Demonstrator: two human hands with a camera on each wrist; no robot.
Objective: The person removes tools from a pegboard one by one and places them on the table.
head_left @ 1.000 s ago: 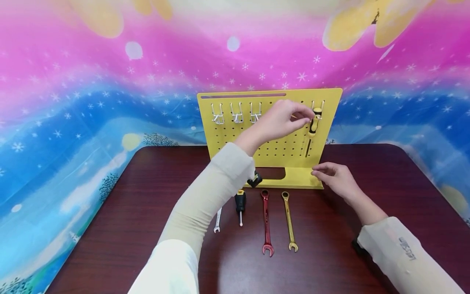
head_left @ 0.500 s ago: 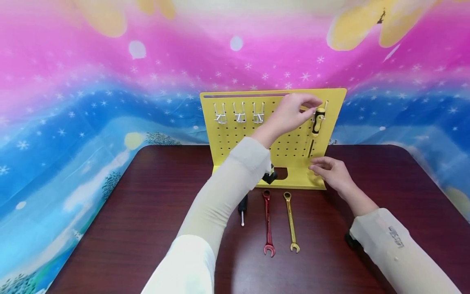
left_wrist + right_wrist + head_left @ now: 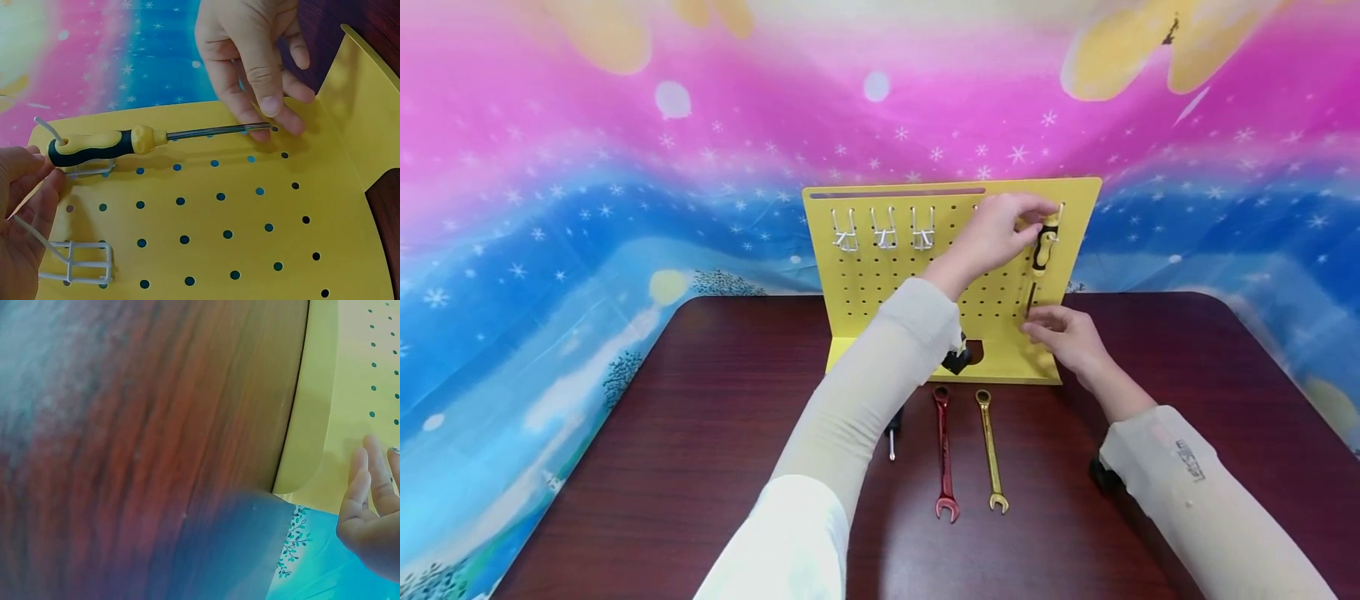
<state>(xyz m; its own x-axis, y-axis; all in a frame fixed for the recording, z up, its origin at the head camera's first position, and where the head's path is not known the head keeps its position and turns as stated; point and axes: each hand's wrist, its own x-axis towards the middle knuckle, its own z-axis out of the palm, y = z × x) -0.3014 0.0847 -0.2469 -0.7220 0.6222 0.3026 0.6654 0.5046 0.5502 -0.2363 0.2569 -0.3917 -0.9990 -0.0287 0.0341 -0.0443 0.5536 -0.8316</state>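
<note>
A yellow-and-black screwdriver (image 3: 1041, 250) hangs shaft-down in a white hook at the right of the yellow pegboard (image 3: 1081, 196). My left hand (image 3: 992, 229) pinches the butt of its handle (image 3: 94, 145) with thumb and fingertips. Lower down, my right hand (image 3: 1071, 337) is beside the shaft tip, fingers loosely bent. In the left wrist view, a finger of the right hand (image 3: 247, 50) overlaps the shaft tip; whether it touches cannot be told. The right wrist view catches part of that hand (image 3: 375, 531) by the board.
Several white double hooks (image 3: 845, 242) line the board's upper left. On the dark wooden table (image 3: 722, 467) lie a red wrench (image 3: 945, 458), a gold wrench (image 3: 991, 450) and another screwdriver (image 3: 892, 444), partly hidden by my left arm. A patterned cloth (image 3: 625, 208) stands behind.
My left hand has moved right and slightly up to the screwdriver's butt. The right hand has risen leftward to the shaft tip. My left arm now covers the small silver wrench.
</note>
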